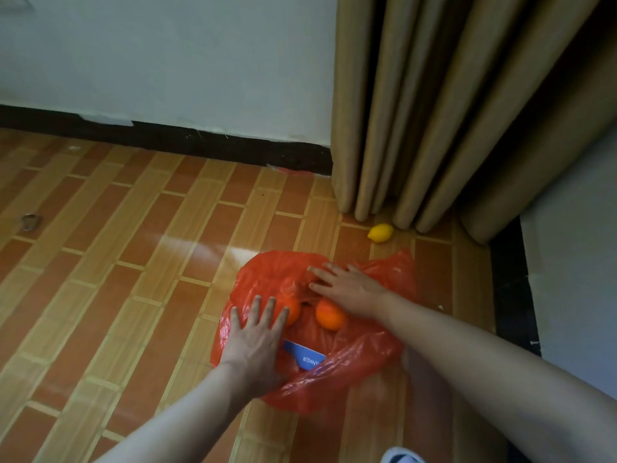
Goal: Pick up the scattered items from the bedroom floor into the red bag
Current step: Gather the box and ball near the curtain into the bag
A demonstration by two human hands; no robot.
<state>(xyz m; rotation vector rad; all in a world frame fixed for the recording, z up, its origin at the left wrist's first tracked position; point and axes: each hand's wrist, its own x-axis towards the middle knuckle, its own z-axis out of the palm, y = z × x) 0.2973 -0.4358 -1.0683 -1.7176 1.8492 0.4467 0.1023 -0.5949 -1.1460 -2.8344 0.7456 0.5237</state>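
The red plastic bag lies crumpled on the tiled floor. In its open middle sit two oranges, one in plain sight and the other half behind my fingers, along with a blue and white box. My left hand rests flat on the bag's left side, fingers spread. My right hand lies flat on the bag's far side, fingers apart, holding nothing. A yellow lemon sits on the floor beyond the bag, near the curtain. A small metal clip lies far left.
Beige curtains hang to the floor at the back right. A pale wall with a black skirting board runs along the back. A white shoe tip shows at the bottom edge.
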